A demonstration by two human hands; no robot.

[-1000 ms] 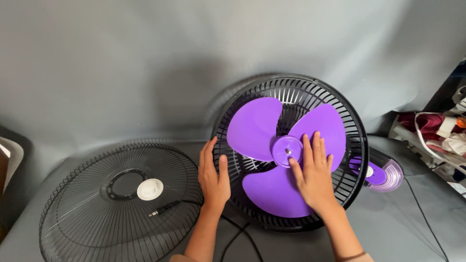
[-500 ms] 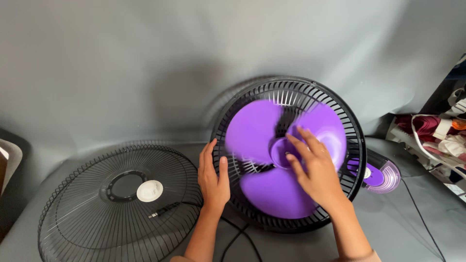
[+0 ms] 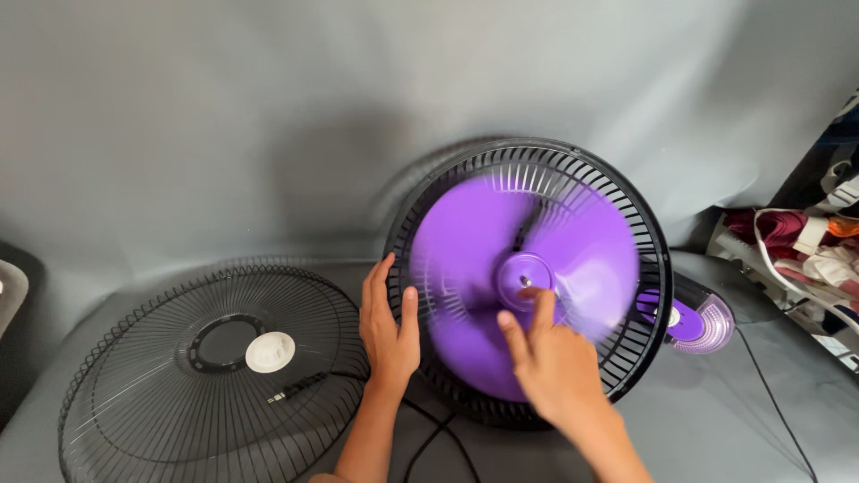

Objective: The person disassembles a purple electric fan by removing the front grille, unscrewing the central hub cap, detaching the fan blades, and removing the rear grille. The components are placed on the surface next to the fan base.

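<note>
1. Head view: off to the far right we've got a heap of red and white bags (image 3: 810, 250), too small to make out any labels.
2. The purple plastic blade (image 3: 523, 273) is a blur inside the black ribbed rear guard (image 3: 644, 224), standing mid-table. A wire front grille (image 3: 215, 367) lies flat at left.
3. Our left hand (image 3: 386, 326) rests flat and open against the guard's rim, holding nothing. Our right hand (image 3: 550, 358) hovers loosely open with fingers at the hub.
</note>
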